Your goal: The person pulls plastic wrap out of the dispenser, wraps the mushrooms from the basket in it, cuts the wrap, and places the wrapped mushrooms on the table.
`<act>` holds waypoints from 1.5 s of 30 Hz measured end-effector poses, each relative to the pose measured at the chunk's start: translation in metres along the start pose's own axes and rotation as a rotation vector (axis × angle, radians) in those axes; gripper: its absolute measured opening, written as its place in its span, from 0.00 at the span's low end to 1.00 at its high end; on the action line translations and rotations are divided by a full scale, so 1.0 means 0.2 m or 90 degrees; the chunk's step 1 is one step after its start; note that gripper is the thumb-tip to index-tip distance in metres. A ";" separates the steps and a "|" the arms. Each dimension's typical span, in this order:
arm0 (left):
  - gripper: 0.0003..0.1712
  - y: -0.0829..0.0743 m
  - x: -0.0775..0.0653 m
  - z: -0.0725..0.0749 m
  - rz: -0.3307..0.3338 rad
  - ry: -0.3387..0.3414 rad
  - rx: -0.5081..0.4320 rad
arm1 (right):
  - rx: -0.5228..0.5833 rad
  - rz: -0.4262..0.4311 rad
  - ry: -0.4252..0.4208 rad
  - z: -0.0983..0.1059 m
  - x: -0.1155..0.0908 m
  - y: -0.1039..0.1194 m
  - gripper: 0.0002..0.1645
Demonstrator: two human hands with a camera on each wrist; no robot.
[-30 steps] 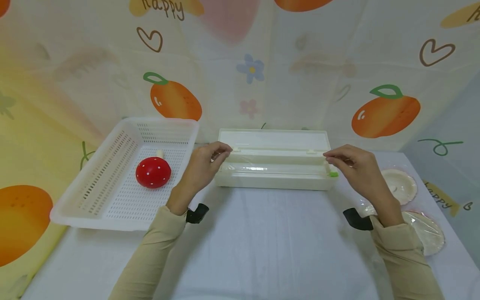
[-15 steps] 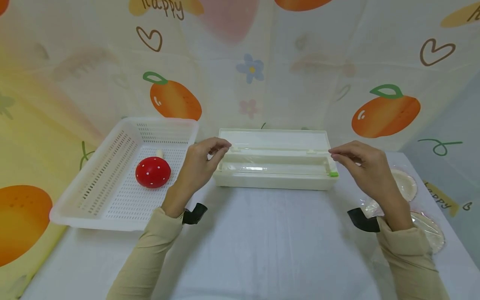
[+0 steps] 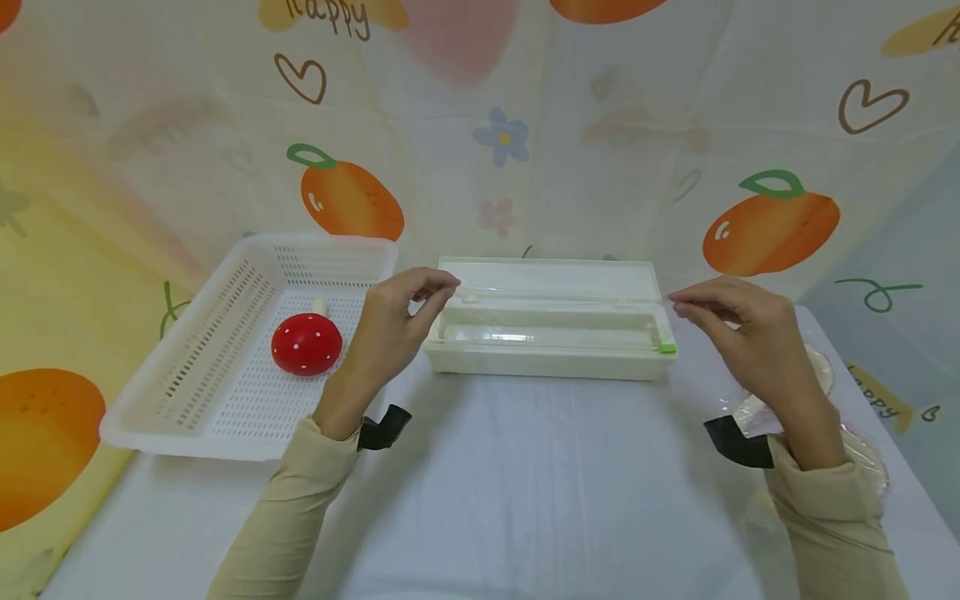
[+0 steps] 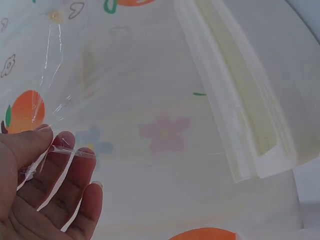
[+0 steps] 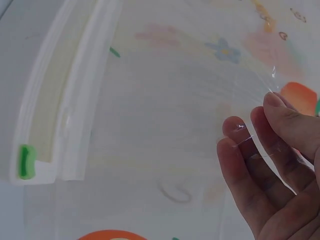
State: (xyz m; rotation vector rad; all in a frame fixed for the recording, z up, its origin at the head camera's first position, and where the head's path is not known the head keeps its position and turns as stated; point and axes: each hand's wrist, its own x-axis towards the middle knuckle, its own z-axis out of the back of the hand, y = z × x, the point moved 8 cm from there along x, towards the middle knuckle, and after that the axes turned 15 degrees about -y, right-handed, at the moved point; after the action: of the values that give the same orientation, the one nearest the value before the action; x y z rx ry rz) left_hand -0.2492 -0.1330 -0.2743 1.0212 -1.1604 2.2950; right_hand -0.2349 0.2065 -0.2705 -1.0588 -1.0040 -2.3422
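Observation:
A sheet of clear cling film is stretched between my two hands, above a white cling film dispenser box with its lid raised at the back. My left hand pinches the film's left corner between thumb and fingertips, just off the box's left end. At the other corner, my right hand pinches the film beyond the box's right end. Creases fan out from both pinches in the wrist views. On the box's front right corner sits a green slider. The film is hard to see in the head view.
To the left stands a white plastic basket holding a red mushroom-shaped thing with white dots. Partly behind my right arm lie a pale film-wrapped dish and a second wrapped dish. A printed cloth hangs behind.
Both hands have risen slightly and moved apart, the left going left and the right going right, still pinching the cling film. Box and basket have stayed in place.

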 end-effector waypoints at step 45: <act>0.12 -0.30 -0.08 0.26 -0.133 -0.070 -0.026 | 0.115 0.080 -0.103 0.27 -0.08 0.25 0.28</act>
State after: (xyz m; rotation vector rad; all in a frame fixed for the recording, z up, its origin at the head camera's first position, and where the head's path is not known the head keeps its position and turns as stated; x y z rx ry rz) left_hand -0.1803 -0.1400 -0.2329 1.2060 -1.0828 2.0681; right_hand -0.1689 0.2144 -0.2351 -1.2160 -1.1470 -2.0507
